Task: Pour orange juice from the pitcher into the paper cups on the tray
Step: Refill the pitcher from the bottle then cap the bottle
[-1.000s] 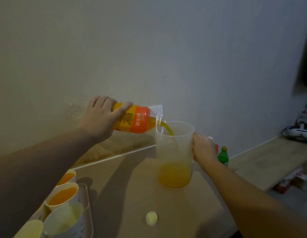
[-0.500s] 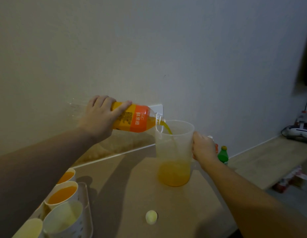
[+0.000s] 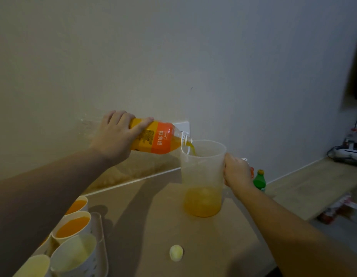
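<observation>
My left hand (image 3: 113, 138) grips an orange-labelled juice bottle (image 3: 155, 137), tipped nearly level with its mouth over the rim of a clear plastic pitcher (image 3: 202, 170). A thin stream of juice runs into the pitcher, whose bottom third holds orange juice. My right hand (image 3: 236, 170) holds the pitcher at its right side; the handle is hidden behind the hand. At the lower left, several white paper cups (image 3: 73, 226) stand on a clear tray (image 3: 100, 242). Two of them hold orange juice; the nearer two look pale inside.
A pale bottle cap (image 3: 176, 253) lies on the tan table (image 3: 153, 226) in front of the pitcher. A small green bottle (image 3: 259, 179) stands behind my right hand. A wall socket (image 3: 182, 125) is behind the bottle. A lower wooden shelf (image 3: 313, 182) with a white device (image 3: 346, 153) is at the right.
The pouring goes on. The bottle, the pitcher and both hands have stayed where they were; the view has shifted only slightly.
</observation>
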Motion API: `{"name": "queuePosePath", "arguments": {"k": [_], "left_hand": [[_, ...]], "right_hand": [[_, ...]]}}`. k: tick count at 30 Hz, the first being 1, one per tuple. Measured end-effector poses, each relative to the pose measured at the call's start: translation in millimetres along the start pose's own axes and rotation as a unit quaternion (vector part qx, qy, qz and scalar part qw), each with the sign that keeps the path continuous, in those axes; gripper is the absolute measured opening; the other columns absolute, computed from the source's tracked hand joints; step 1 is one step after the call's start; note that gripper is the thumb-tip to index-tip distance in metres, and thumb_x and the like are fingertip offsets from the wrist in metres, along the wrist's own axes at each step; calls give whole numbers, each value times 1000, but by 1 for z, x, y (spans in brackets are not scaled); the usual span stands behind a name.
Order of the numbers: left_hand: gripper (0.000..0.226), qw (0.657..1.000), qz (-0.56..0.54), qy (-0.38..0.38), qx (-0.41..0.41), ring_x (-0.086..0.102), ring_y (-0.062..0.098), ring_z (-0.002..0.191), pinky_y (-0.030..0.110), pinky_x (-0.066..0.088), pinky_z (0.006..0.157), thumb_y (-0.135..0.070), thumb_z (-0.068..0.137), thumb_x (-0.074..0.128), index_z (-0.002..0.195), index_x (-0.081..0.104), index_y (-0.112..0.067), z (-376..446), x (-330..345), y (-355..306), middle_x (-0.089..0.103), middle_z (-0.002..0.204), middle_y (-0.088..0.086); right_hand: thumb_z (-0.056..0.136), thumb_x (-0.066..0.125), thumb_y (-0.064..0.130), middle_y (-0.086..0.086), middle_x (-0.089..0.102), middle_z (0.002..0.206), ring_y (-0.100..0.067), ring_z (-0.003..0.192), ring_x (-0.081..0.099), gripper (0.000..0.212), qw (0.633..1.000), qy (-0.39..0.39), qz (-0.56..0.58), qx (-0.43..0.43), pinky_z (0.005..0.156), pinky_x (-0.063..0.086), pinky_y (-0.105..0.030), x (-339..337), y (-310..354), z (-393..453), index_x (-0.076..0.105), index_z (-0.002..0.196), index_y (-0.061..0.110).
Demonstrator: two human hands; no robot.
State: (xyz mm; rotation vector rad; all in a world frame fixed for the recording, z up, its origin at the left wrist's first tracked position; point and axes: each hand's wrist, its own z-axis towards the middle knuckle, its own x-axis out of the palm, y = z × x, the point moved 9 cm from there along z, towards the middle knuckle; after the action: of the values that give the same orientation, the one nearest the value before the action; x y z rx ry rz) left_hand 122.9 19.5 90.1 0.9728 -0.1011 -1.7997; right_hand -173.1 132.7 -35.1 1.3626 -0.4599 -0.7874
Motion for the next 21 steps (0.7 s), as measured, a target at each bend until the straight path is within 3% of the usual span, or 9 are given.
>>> {"name": "queuePosePath", "arguments": {"k": [6,8,11,16,21], "left_hand": [[115,1000,-2,-3,7,47,44,118,58,39,101,-23,62,95,155,27,-31,2,0,0,53,125,23],[115,1000,1,-2,10,47,44,119,58,39,101,-22,63,94,156,26,-31,3,0,1,52,126,24],[117,1000,1,-4,12,47,44,118,57,39,101,-21,62,94,156,26,-31,3,-1,1,52,125,24],[117,1000,4,-3,16,46,43,119,57,38,102,-21,62,94,157,25,-31,3,-1,0,52,126,24],[118,1000,10,-1,18,46,43,120,57,38,102,-22,62,95,156,24,-32,4,-3,0,52,127,23]], "right_hand": [[97,42,21,-10,43,63,-20,55,40,35,1000,5,-19,3,48,33,-29,3,-4,6,49,65,8],[100,38,18,-9,42,65,-20,56,40,32,998,19,-52,-14,40,33,-24,5,-6,11,50,71,8],[104,37,18,-1,43,65,-17,56,42,24,995,38,-92,-24,45,32,-17,8,-8,13,52,87,9],[99,42,19,-9,43,64,-19,54,40,35,999,14,-43,-10,39,30,-23,3,-5,10,49,66,9],[99,42,23,-7,40,62,-20,55,40,38,999,-2,-41,-5,39,30,-24,0,0,4,47,64,10]]}}
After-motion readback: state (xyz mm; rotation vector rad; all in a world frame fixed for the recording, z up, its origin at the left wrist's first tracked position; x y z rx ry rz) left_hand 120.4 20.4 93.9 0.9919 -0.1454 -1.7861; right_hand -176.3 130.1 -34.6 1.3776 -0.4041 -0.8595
